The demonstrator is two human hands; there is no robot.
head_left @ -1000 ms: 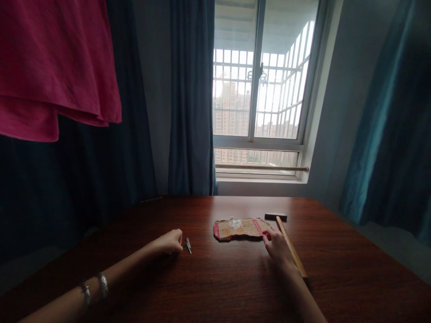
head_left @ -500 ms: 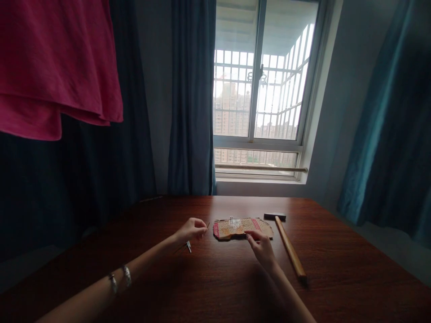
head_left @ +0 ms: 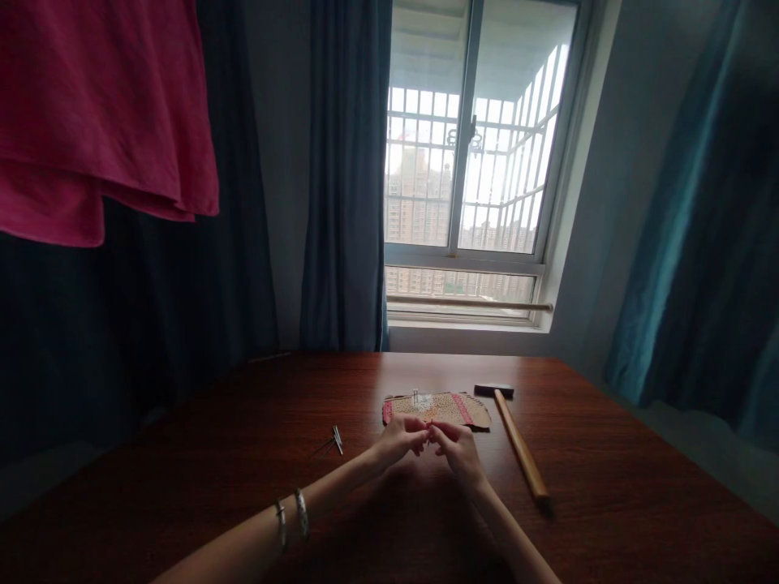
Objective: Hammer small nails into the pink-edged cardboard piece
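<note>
My left hand [head_left: 400,438] and my right hand [head_left: 456,446] meet fingertip to fingertip just in front of a flat patterned piece with pink ends [head_left: 447,407] lying on the wooden table [head_left: 608,503]. Both hands are pinched; a thin nail appears to be between the left fingers, too small to be sure. Two upright nails [head_left: 416,397] stand in the piece near its left end. A few loose nails [head_left: 335,439] lie on the table to the left of my hands. A hammer with a wooden handle [head_left: 520,446] and dark head lies right of the piece.
A window with bars [head_left: 468,162] is straight ahead beyond the table's far edge. Dark blue curtains [head_left: 344,178] hang left of it and teal curtains [head_left: 706,243] to the right. A pink cloth [head_left: 97,113] hangs at upper left.
My left hand left the loose nails and moved right to the front of the patterned piece. My right hand slid left from the hammer handle to meet it.
</note>
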